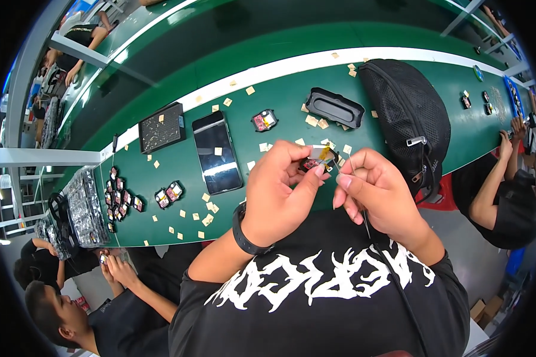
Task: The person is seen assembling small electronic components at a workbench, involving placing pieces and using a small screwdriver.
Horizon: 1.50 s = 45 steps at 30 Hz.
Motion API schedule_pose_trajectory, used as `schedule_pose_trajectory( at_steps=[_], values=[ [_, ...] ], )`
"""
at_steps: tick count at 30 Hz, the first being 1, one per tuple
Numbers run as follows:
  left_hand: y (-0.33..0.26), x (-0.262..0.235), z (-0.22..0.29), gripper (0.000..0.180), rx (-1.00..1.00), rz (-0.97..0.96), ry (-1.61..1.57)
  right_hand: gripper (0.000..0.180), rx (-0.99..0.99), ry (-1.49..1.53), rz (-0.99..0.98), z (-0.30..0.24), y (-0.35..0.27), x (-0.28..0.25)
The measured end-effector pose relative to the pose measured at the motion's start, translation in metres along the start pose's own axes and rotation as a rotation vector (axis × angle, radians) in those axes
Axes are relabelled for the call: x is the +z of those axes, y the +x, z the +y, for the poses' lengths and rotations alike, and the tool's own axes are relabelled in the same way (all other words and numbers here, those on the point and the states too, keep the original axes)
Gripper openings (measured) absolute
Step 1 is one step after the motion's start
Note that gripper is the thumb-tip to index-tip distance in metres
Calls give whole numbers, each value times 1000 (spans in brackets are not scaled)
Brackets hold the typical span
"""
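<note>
In front of my chest, my left hand (286, 191) pinches a small electronic module (311, 163) between thumb and fingers. The module has a black housing, a reddish circuit board and a strip of yellow tape (326, 153). Just to the right, my right hand (380, 189) is closed, thumb against fingers, on a thin grey pointed tool (338, 169). Its tip reaches close to the module's right side; whether they touch I cannot tell. Part of the module is hidden behind my left fingers.
Small cream squares (208, 219) lie scattered over the green table (292, 77). Around them are a phone (218, 152), black parts tray (162, 130), single module (264, 121), several clustered modules (122, 199), oval black tray (336, 107) and black mesh bag (408, 116). Co-workers (125, 276) sit either side.
</note>
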<state>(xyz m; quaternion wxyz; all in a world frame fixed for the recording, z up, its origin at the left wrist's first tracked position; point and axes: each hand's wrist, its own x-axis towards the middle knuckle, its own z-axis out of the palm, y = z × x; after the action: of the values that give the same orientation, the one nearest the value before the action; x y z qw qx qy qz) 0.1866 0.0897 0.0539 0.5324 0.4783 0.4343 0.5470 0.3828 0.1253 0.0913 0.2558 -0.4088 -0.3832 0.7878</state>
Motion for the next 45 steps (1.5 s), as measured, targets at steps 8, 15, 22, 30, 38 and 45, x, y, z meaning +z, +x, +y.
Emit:
schedule_pose_trajectory(
  at_steps=[8,15,22,30,38,45],
  values=[
    [3,-1,3,20,-36,-34,46,12,-29,21,148,6,4,1],
    [4,-5,2,19,-140,-26,-195,12,-97,-64,117,11,3,-4],
    [4,-2,7,19,-132,24,-265,10,-354,-32,67,22,0,-9],
    [4,-3,11,28,-211,-67,-106,34,-692,-610,120,-7,14,-9],
    [0,-2,13,26,-150,4,-188,20,-707,-889,148,-8,12,-4],
    [-2,-5,13,25,-175,-17,-121,12,-620,-747,183,5,9,3]
  ],
)
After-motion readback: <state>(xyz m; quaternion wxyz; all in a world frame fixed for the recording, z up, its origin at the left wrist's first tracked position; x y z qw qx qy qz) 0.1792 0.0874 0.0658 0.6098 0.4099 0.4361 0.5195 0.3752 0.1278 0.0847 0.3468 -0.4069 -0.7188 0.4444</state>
